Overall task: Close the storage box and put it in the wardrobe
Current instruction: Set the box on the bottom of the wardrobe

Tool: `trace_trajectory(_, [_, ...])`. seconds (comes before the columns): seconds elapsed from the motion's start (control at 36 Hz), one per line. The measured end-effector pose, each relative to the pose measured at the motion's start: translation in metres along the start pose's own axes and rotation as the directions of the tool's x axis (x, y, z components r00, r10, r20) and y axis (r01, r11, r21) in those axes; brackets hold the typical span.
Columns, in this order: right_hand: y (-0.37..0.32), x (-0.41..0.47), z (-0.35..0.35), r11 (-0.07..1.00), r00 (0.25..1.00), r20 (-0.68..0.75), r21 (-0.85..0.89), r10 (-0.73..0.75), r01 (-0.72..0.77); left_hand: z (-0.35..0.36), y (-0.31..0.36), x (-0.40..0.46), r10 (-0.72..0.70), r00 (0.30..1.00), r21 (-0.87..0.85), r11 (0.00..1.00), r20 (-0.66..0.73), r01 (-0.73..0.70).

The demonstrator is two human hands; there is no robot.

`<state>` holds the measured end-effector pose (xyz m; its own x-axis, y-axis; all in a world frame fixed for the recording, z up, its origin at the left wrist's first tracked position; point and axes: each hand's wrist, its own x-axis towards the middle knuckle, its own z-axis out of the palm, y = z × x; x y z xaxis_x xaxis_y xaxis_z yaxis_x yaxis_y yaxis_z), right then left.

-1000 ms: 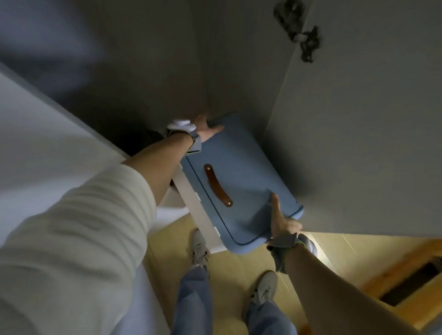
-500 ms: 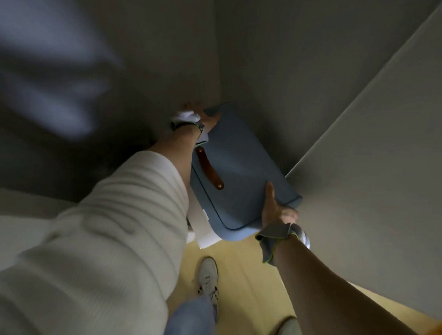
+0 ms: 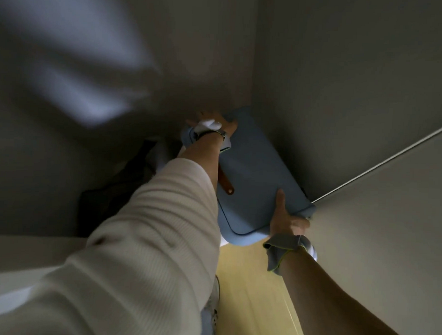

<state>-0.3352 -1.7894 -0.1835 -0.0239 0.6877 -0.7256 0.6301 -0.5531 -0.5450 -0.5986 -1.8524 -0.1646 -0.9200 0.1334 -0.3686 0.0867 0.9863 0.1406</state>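
The storage box has its blue lid closed, with a brown strap handle on top, and sits low inside the dim wardrobe, against its right inner wall. My left hand grips the box's far end, fingers over the edge. At the near right corner, my right hand holds the box with the thumb lying on the lid. My left sleeve hides the box's left side and most of the strap.
The wardrobe door stands open on the right, its edge close to my right hand. Dark items lie in the wardrobe left of the box. Pale wooden floor shows below, between my arms.
The box has gone deeper into the wardrobe, toward the back right corner. Both hands kept their hold and moved with it. My view has leaned in further.
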Motion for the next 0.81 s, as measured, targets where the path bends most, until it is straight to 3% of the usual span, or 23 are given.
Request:
trace_trajectory(0.28, [-0.009, 0.029, 0.033, 0.997, 0.999, 0.006, 0.07, -0.039, 0.038, 0.058, -0.015, 0.104, -0.053, 0.999, -0.034, 0.998, -0.005, 0.053])
trace_trajectory(0.36, [-0.011, 0.035, 0.042, 0.994, 0.996, -0.008, 0.064, -0.088, 0.089, 0.052, -0.018, 0.097, 0.019, 1.0, -0.044, 0.999, -0.012, -0.02])
trace_trajectory(0.5, [-0.024, 0.034, 0.043, 0.996, 0.995, 0.06, -0.017, -0.082, 0.083, 0.04, -0.016, 0.097, 0.011, 0.999, -0.07, 0.997, -0.04, -0.014])
trace_trajectory(0.64, [-0.028, 0.034, 0.036, 0.998, 0.995, 0.094, -0.058, -0.015, 0.02, 0.04, 0.003, 0.063, -0.031, 0.993, -0.065, 0.998, -0.11, 0.023])
trace_trajectory(0.78, [-0.006, 0.056, 0.029, 0.99, 0.958, 0.267, 0.068, 0.101, -0.124, 0.038, 0.009, 0.016, -0.027, 0.992, -0.078, 0.997, -0.121, 0.018])
trace_trajectory(0.81, [-0.002, 0.056, 0.022, 0.991, 0.953, 0.278, 0.027, 0.121, -0.134, 0.031, 0.01, 0.001, -0.025, 0.992, -0.077, 0.997, -0.127, 0.015])
